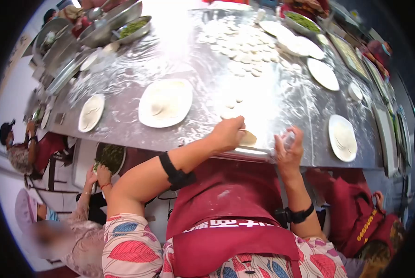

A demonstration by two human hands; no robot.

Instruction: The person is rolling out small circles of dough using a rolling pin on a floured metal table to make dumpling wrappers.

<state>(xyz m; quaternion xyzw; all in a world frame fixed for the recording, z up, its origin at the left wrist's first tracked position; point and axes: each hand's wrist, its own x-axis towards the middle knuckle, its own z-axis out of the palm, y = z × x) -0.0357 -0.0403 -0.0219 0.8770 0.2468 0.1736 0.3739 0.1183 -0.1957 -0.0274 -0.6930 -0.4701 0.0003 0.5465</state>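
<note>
My left hand (228, 134) is closed at the table's front edge, its fingers on the edge of a small flat dough wrapper (248, 138). To the right of it, my right hand (288, 150) is raised at the same edge with palm up, fingers curved and apart, and flour on the fingertips. Just beyond my left hand lie a few small dough pieces (229, 105) on the floured steel. My right hand is apart from the wrapper.
The steel table (207, 83) carries many dough rounds (244, 44) at the far side. White plates (166, 103) stand left and right. Bowls of green filling (134, 28) sit at the back. A person's hands (98, 176) work over a bowl of greens at the lower left.
</note>
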